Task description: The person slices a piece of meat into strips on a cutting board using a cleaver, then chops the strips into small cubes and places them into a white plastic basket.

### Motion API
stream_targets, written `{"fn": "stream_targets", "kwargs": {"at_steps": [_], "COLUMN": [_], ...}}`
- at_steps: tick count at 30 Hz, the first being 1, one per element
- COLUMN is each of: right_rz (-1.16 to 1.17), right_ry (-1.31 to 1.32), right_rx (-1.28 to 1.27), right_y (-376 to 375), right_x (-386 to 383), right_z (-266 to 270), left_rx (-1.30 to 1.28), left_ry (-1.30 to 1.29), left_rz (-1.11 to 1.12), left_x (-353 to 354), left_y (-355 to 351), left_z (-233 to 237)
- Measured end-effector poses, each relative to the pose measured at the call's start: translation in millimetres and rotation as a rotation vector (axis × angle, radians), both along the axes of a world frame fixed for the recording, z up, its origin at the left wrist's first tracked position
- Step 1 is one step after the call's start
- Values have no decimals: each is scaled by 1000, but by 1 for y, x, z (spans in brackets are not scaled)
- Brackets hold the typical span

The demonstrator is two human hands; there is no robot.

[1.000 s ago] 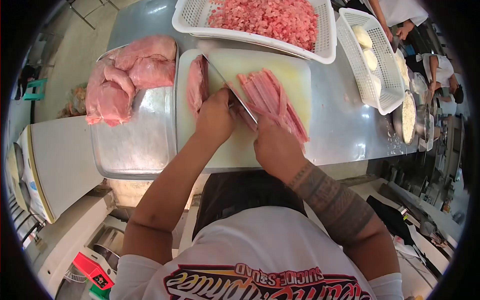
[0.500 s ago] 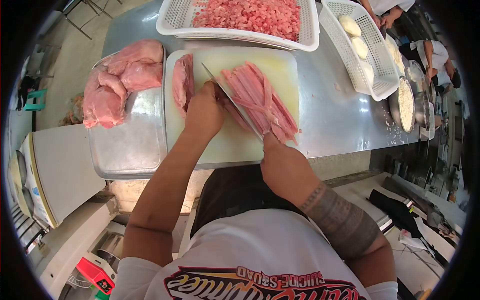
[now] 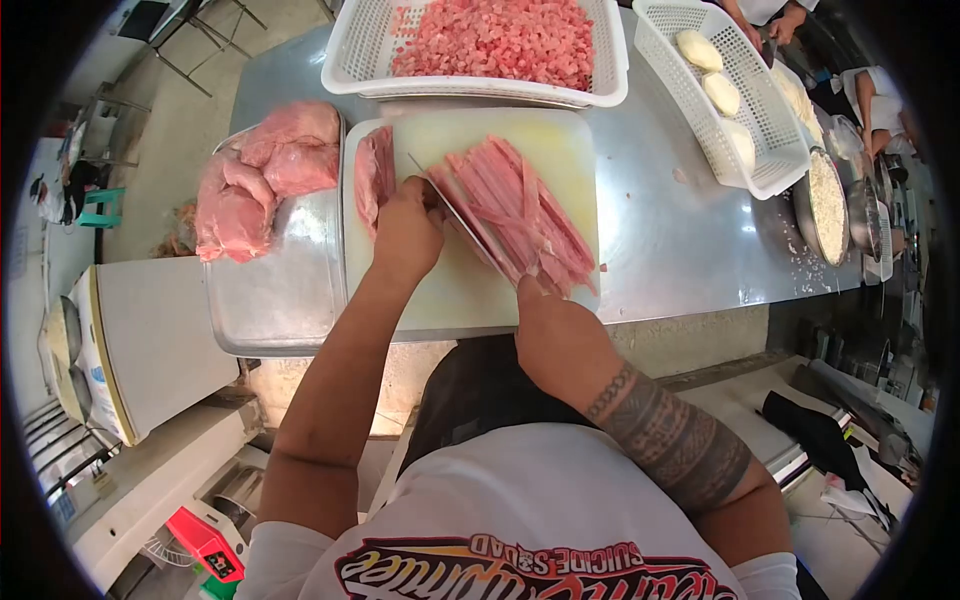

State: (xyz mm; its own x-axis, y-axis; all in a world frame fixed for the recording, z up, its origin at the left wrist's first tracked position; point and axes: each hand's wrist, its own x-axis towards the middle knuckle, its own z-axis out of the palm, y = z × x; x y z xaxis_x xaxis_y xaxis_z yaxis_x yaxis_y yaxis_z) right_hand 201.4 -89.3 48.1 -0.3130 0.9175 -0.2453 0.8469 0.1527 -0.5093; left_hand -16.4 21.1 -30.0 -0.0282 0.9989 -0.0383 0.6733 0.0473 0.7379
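My right hand [image 3: 562, 340] is closed around the handle of a knife [image 3: 462, 212], its blade pointing away and to the left across a white cutting board [image 3: 425, 300]. Against the blade's left side, the bent fingers of my left hand [image 3: 408, 235] press on a piece of raw meat, mostly hidden by the hand and blade. Long pink meat strips [image 3: 515, 200] lie in a pile just right of the blade. Beyond my left hand, a thick slab of meat [image 3: 375, 175] rests at the board's left side.
Large raw meat chunks [image 3: 270, 165] sit on a metal tray [image 3: 275, 300] at left. A white basket [image 3: 475, 88] of diced meat stands behind the board. At right are a basket [image 3: 765, 178] with pale rounded lumps and a bowl [image 3: 826, 205] of whitish bits. Another person's hands [image 3: 785, 22] show at far right.
The knife blade has shifted slightly left relative to the strips, and less meat shows on its left side. Both hands stay near the same place. The whole view has shifted a little.
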Motion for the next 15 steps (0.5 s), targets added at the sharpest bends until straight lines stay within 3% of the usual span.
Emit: {"fn": "stream_targets", "kwargs": {"at_steps": [2,5,8,12,15], "right_rz": [1,32,-76,-187,-247], "right_ry": [24,5,161,129,168], "right_rx": [-3,-11,-52,-111,-66], "right_y": [-1,28,35,10,1], "right_x": [9,5,33,44,57], "right_z": [-39,-36,-37,-7,6], "left_rx": [8,30,14,12,-63], "left_ry": [-9,22,31,-18,22], "left_rz": [6,-5,10,96,291], "left_x": [3,-1,-1,6,24], "left_y": [-1,-4,-1,-4,-6], "left_z": [-1,1,2,-6,12]}}
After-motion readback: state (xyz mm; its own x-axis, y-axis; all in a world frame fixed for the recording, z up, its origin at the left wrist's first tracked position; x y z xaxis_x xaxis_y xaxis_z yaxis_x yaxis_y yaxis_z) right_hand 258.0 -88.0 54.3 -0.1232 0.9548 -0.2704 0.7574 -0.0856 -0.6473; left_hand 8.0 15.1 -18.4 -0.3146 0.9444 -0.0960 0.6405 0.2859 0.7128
